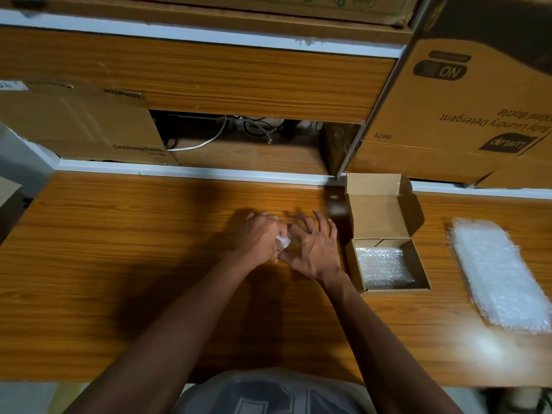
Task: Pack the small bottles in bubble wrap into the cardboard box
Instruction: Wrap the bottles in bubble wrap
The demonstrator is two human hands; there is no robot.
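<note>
My left hand [259,236] curls around a small bundle of bubble wrap [283,242] in the middle of the wooden desk; whatever is inside the wrap is hidden. My right hand [313,246] lies against the bundle from the right, fingers spread and its thumb under the wrap. Just right of my hands stands a small cardboard box [355,265] with its lid flipped up and back. A bubble-wrapped piece [383,265] lies inside it.
A flat stack of bubble wrap sheets [498,274] lies on the desk [149,249] at the right. Large cartons [454,115] stand behind on the right and another carton [80,124] at the back left. Cables [209,138] lie in a recess behind the desk.
</note>
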